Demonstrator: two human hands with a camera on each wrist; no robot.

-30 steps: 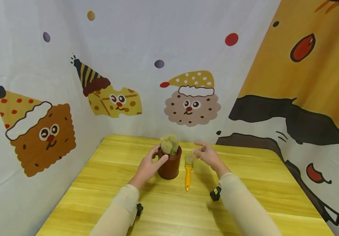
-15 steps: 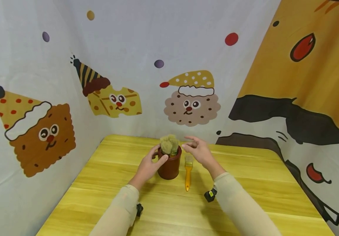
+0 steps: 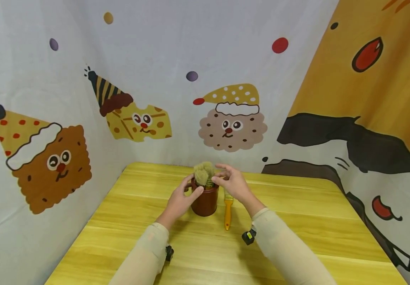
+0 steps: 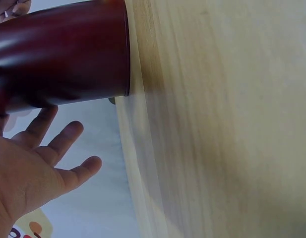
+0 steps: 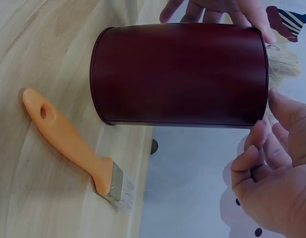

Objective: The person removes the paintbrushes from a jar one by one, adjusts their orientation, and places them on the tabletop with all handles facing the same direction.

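Just below the centre of the head view, one dark red cup (image 3: 205, 204) is set upright on the table (image 3: 137, 190), and brush heads (image 3: 201, 175) are seen standing out of it, bristles up. That much appears done; one loose brush (image 3: 228, 211) is left lying flat outside, just right of the cup, its orange handle pointed towards the bottom of the frame. At left of the cup, it is lightly held by the left hand (image 3: 181, 202), the thumb laid at the rim and the fingers spread round the side. The right hand (image 3: 237, 185), right of centre, is held at the bristles with fingers partly bent and a gap between thumb and fingertips; contact cannot be told. Counted: one cup, one loose brush, at least two brush heads (exact number hidden), two hands.
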